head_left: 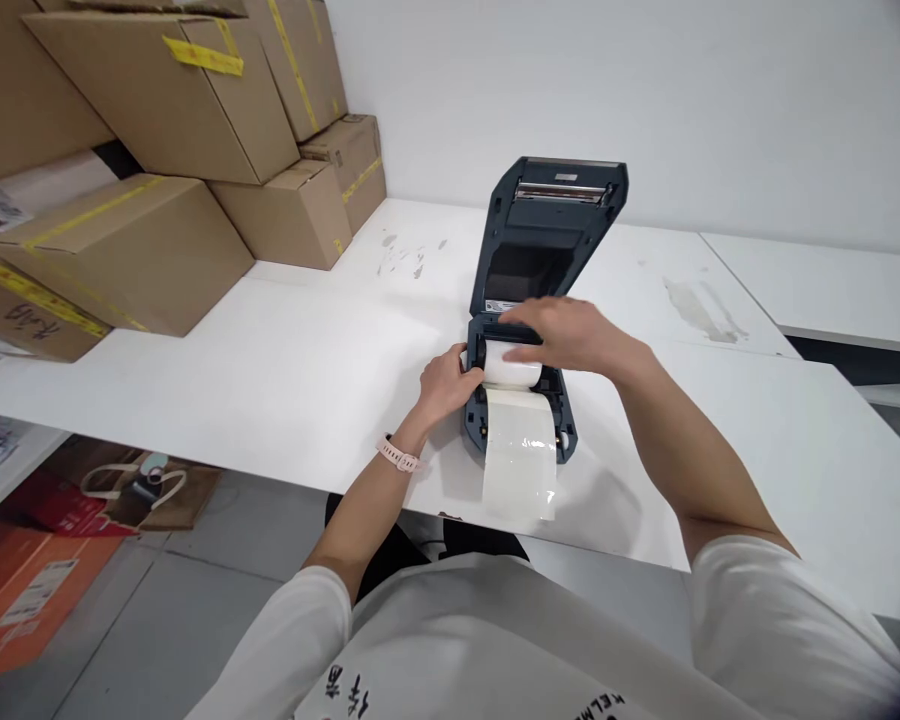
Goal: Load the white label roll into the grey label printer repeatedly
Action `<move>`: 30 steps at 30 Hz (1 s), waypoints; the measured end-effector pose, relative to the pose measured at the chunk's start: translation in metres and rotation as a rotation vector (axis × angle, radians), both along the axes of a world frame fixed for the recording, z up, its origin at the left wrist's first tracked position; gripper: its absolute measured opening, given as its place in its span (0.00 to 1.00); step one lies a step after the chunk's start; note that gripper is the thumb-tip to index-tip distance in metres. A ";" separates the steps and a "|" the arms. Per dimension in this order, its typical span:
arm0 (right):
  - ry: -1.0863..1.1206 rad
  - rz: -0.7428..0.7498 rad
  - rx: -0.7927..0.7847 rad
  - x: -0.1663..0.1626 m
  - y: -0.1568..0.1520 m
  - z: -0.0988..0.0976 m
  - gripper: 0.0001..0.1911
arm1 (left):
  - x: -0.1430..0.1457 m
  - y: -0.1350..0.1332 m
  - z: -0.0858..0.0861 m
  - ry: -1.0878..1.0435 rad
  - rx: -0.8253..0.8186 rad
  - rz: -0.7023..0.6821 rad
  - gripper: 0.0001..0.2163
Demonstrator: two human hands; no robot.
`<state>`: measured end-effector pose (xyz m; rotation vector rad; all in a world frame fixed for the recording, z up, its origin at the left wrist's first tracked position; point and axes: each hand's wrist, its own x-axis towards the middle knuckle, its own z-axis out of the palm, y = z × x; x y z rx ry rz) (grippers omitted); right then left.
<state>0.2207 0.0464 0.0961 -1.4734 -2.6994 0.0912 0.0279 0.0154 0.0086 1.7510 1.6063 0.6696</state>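
A dark label printer (474, 410) stands on the white table with its lid (555, 215) raised and tilted back. Inside it sits a roll of white labels (504, 373), and a strip of label paper (521, 455) runs from it over the front and hangs past the printer. My left hand (448, 382) grips the printer's left side, its thumb by the end of the roll. Over the roll is my right hand (559, 335), fingers apart and thumb close to the roll's surface. Whether it touches the roll I cannot tell.
Cardboard boxes (127, 250) with yellow tape are stacked on the left of the table (307, 350). A white wall (690, 110) rises behind. Down on the floor at left are an orange box (37, 590) and a paper bag (187, 490).
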 end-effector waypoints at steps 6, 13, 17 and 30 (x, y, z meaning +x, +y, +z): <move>-0.021 0.006 -0.281 -0.007 0.012 -0.035 0.38 | 0.000 0.001 -0.001 -0.005 0.005 0.016 0.28; 0.676 0.034 -0.272 0.071 -0.044 0.004 0.41 | -0.001 -0.001 0.000 -0.071 -0.007 0.004 0.28; 1.003 -0.225 -0.207 0.114 -0.066 -0.030 0.40 | 0.000 -0.001 0.000 -0.093 -0.017 0.014 0.29; 0.874 -0.546 -0.367 0.137 -0.065 -0.132 0.41 | 0.000 -0.001 -0.003 -0.108 -0.016 0.023 0.29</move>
